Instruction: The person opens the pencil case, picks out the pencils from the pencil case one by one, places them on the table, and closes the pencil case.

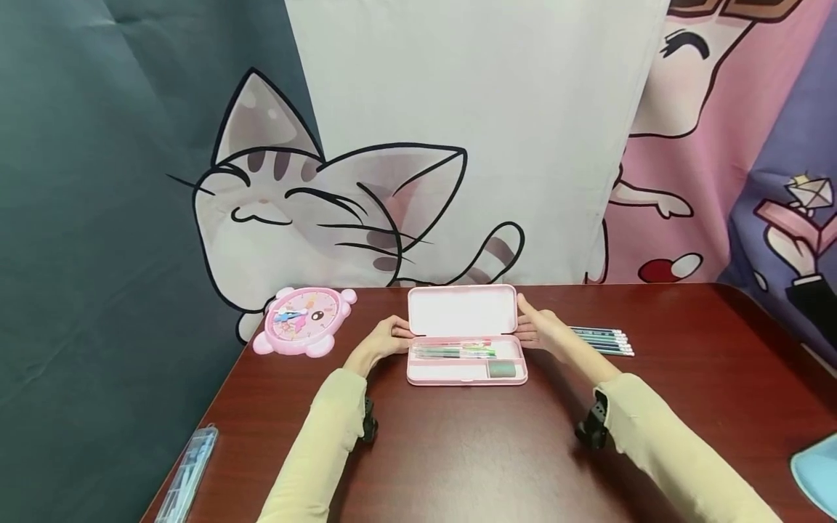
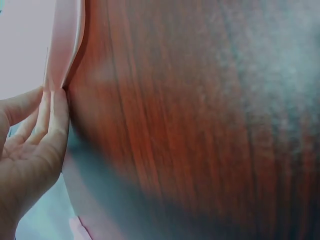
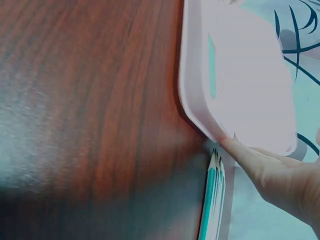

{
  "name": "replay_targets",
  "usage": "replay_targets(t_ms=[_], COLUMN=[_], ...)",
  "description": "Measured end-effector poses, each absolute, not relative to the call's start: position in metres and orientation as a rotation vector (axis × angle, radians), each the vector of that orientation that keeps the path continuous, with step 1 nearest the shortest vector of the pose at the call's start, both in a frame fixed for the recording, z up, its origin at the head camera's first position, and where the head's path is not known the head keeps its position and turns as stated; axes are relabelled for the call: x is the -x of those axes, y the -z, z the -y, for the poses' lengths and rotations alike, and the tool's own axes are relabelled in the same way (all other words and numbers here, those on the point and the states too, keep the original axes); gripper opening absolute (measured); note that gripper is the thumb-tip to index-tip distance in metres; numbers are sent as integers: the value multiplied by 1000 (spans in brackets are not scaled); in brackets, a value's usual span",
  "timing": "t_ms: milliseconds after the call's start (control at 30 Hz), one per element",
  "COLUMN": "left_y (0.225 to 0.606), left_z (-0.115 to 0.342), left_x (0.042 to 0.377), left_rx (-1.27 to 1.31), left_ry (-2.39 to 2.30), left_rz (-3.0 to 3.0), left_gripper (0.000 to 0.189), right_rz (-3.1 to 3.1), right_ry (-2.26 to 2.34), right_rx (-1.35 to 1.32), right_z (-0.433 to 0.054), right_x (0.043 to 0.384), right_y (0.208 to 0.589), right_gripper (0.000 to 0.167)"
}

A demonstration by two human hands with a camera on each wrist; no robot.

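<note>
A pink pencil case (image 1: 467,382) stands on the table with its lid (image 1: 463,311) raised toward the curtain. Several pens (image 1: 454,351) lie in its upper compartment, and a grey-green block (image 1: 502,369) sits in the lower right one. My left hand (image 1: 384,339) touches the left side of the case near the hinge; in the left wrist view its fingers (image 2: 59,112) lie straight along the pink side wall. At the opposite side, my right hand (image 1: 546,334) rests its straight fingers against the case near the hinge, thumb pointing up beside the lid.
A pink animal-shaped clock (image 1: 304,322) lies at the back left. Several pencils (image 1: 601,340) are in a row right of the case, beyond my right hand. A clear case (image 1: 188,476) sits at the left edge, and a light-blue object (image 1: 819,468) at the right.
</note>
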State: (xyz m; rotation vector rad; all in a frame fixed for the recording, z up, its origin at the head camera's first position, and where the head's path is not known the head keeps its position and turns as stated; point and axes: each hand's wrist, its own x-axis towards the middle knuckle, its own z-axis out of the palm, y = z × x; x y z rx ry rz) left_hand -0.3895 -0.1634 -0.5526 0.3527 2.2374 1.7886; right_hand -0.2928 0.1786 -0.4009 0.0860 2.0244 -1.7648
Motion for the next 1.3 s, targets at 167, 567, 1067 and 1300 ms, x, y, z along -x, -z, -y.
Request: replay_targets(t_ms=[167,567,1067,1300], left_y=[528,447,415,422], left_z=[154,125,152,147], left_x=[373,306,257,253], left_rx=[-343,-91,-11,-3], left_ry=[-1754,-1791,-1853,-1781], left_rz=[-2367,-2535,-1774,-1968], left_gripper=[38,25,64,59], right_rz=[-2016,-2044,-1954,-2142], right_ry=[1821,1798,1690,1647], right_rx=[-121,-110,188,329], right_z=[-180,-186,-199,-192], right_x=[285,274,248,245], right_y=[396,399,413,421], right_gripper=[96,92,74,75])
